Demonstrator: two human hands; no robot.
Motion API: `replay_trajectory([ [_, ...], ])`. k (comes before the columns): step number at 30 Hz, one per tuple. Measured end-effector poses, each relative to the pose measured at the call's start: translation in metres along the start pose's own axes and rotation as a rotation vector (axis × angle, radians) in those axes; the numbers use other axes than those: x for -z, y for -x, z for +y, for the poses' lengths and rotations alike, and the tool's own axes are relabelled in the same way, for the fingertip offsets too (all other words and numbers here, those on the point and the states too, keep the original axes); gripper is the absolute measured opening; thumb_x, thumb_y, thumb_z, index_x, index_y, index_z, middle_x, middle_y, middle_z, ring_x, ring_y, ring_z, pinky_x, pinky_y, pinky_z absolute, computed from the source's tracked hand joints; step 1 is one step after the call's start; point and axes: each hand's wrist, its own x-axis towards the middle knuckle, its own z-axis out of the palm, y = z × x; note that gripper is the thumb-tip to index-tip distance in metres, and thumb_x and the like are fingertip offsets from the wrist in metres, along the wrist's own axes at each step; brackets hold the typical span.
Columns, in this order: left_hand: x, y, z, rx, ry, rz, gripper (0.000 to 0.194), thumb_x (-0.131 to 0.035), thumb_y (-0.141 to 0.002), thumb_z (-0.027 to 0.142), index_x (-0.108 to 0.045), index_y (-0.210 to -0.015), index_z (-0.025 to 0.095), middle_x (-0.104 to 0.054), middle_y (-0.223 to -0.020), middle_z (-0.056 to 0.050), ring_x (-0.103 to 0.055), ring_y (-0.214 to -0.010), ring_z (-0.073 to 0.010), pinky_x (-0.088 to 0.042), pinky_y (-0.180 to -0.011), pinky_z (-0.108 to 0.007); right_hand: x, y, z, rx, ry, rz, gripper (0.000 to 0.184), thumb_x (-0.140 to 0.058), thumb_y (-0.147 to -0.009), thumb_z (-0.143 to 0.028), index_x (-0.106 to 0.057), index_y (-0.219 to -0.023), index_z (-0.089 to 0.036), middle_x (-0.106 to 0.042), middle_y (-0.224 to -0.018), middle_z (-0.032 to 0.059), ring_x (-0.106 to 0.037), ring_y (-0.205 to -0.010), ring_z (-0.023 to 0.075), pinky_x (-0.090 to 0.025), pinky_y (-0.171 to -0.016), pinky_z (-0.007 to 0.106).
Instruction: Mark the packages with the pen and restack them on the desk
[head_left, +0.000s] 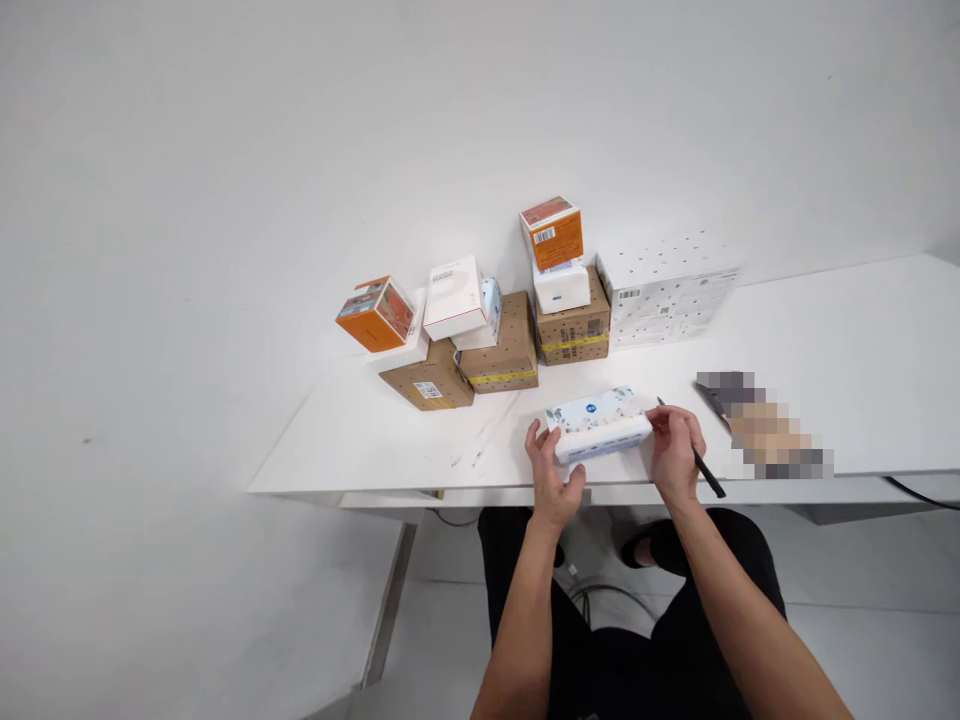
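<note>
On the white desk, close to its front edge, lies a white and pale-blue tissue pack point(600, 425) with a leaf print and a round blue mark. My left hand point(553, 480) grips its left end, fingers bent against the end and thumb at the near side. At the opposite end, my right hand point(677, 455) is closed around a black pen point(709, 474), with its fingertips against the pack. The pen slants through the hand, its thin end pointing away from me. Part of the pen is hidden by the fingers.
Behind the pack stand brown cartons point(501, 350), topped with white boxes point(454, 292), a smaller tissue pack point(562, 290) and orange boxes point(556, 240). A large white speckled box point(667, 300) leans near the wall. A blurred-out flat item point(765, 425) lies right. Cables point(607, 590) run below.
</note>
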Motion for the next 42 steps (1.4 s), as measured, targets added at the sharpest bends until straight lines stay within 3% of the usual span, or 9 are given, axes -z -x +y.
replay_trajectory([
  [3, 0.0, -0.001, 0.0, -0.053, -0.045, 0.01, 0.061, -0.053, -0.078, 0.012, -0.035, -0.134, 0.029, -0.013, -0.148, -0.013, -0.021, -0.14, -0.0323, -0.035, -0.106, -0.055, -0.005, -0.004, -0.013, -0.021, -0.106, 0.048, 0.021, -0.056, -0.08, -0.039, -0.059, -0.085, -0.019, -0.063, -0.067, -0.0013, -0.06, -0.065, 0.0131, -0.046, -0.071, 0.031],
  [6, -0.001, -0.002, 0.001, -0.086, -0.073, 0.024, 0.057, -0.054, -0.077, 0.011, -0.039, -0.129, 0.027, -0.015, -0.147, -0.013, -0.026, -0.138, -0.0312, -0.034, -0.106, -0.055, -0.014, -0.009, -0.035, 0.113, -0.105, 0.033, 0.021, -0.055, -0.082, -0.038, -0.056, -0.092, -0.02, -0.064, -0.067, -0.002, -0.061, -0.063, 0.0136, -0.047, -0.071, 0.032],
  [9, -0.001, -0.002, 0.002, -0.084, -0.094, 0.041, 0.054, -0.055, -0.075, 0.01, -0.042, -0.125, 0.025, -0.019, -0.144, -0.014, -0.032, -0.134, -0.0307, -0.035, -0.106, -0.055, -0.029, -0.01, -0.06, 0.239, -0.068, -0.08, 0.022, -0.054, -0.083, -0.039, -0.054, -0.096, -0.021, -0.064, -0.069, -0.0022, -0.062, -0.065, 0.0152, -0.048, -0.071, 0.035],
  [13, -0.002, -0.002, 0.004, -0.067, -0.117, 0.056, 0.051, -0.055, -0.072, 0.008, -0.043, -0.119, 0.024, -0.026, -0.137, -0.013, -0.04, -0.127, -0.0291, -0.037, -0.104, -0.054, -0.05, -0.004, -0.079, 0.267, 0.038, -0.3, 0.023, -0.048, -0.088, -0.04, -0.06, -0.088, -0.02, -0.063, -0.065, -0.0007, -0.061, -0.061, 0.015, -0.047, -0.066, 0.032],
  [17, -0.002, -0.002, 0.006, -0.051, -0.122, 0.051, 0.051, -0.054, -0.071, 0.006, -0.044, -0.117, 0.023, -0.027, -0.134, -0.013, -0.037, -0.129, -0.0296, -0.037, -0.103, -0.054, -0.065, 0.001, -0.076, 0.226, 0.209, -0.483, 0.026, -0.049, -0.089, -0.037, -0.062, -0.073, -0.02, -0.056, -0.055, -0.0027, -0.051, -0.053, 0.0121, -0.041, -0.056, 0.026],
  [21, -0.002, -0.001, 0.005, -0.044, -0.126, 0.045, 0.051, -0.054, -0.071, 0.007, -0.043, -0.117, 0.023, -0.028, -0.132, -0.014, -0.036, -0.129, -0.0293, -0.038, -0.103, -0.053, -0.074, -0.001, -0.065, 0.116, 0.36, -0.585, 0.033, -0.054, -0.086, -0.038, -0.053, -0.058, -0.02, -0.045, -0.05, -0.0046, -0.041, -0.049, 0.01, -0.034, -0.05, 0.025],
  [42, -0.003, -0.001, 0.002, -0.036, -0.11, 0.044, 0.052, -0.054, -0.069, 0.006, -0.044, -0.118, 0.022, -0.034, -0.125, -0.013, -0.035, -0.127, -0.0283, -0.039, -0.102, -0.051, -0.077, 0.002, -0.059, 0.185, 0.674, -0.714, 0.047, -0.037, -0.092, -0.052, -0.047, -0.058, -0.02, -0.041, -0.049, -0.0034, -0.04, -0.049, 0.0111, -0.03, -0.05, 0.025],
])
